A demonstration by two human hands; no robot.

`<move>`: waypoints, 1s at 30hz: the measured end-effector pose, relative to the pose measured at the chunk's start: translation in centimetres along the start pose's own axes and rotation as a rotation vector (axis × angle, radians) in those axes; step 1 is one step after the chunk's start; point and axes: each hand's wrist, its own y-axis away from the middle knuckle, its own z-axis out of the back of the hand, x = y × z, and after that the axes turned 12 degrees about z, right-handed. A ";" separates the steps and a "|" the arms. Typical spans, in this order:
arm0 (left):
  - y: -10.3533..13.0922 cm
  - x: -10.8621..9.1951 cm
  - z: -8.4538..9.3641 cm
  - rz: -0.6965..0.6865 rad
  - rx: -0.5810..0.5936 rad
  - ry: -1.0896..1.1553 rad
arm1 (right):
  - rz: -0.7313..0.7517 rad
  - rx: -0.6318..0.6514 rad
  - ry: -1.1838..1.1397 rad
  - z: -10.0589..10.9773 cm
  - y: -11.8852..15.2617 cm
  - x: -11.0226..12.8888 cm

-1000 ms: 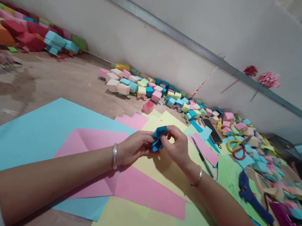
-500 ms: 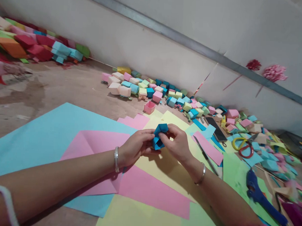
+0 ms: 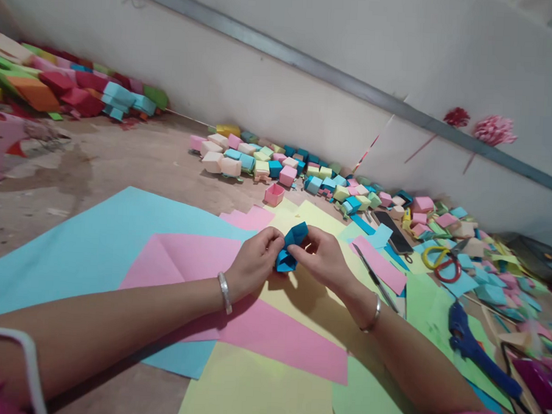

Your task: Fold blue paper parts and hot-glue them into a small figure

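Observation:
A small piece of folded blue paper (image 3: 295,234) is held up between my two hands, above the yellow sheet (image 3: 317,306). My left hand (image 3: 254,261) pinches its left side, the fingers curled in. On the other side my right hand (image 3: 324,258) grips it, thumb in front and fingers behind. The piece has an open, box-like lower part and a flap standing up at the top. Beneath my forearms lie pink (image 3: 283,341) and light blue (image 3: 86,247) paper sheets.
A pink open paper box (image 3: 274,195) stands beyond the sheets. Many small paper boxes line the wall. To the right lie a pen (image 3: 376,277), a phone (image 3: 392,233), scissors (image 3: 442,263) and a blue glue gun (image 3: 480,353) with a cord.
My left hand's fingers have curled in closer around the blue paper, where they were spread beneath it. The paper has tilted slightly, and the view has shifted a little.

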 end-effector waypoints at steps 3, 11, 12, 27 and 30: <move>-0.1 0.1 0.1 -0.081 -0.015 -0.106 | -0.028 -0.024 -0.101 -0.1 0.1 -0.2; -0.7 -0.1 0.9 -0.194 -0.013 -0.225 | 0.059 -0.068 -0.419 -0.5 -0.2 -1.7; -0.9 -0.2 1.0 -0.173 -0.025 -0.199 | 0.055 -0.084 -0.468 -0.5 -0.2 -1.9; -1.8 0.3 1.0 0.005 0.004 0.008 | 0.076 -0.184 -0.079 -1.8 0.0 -3.9; -2.0 0.4 1.1 0.010 0.001 -0.014 | 0.045 -0.224 -0.063 -2.2 0.2 -4.0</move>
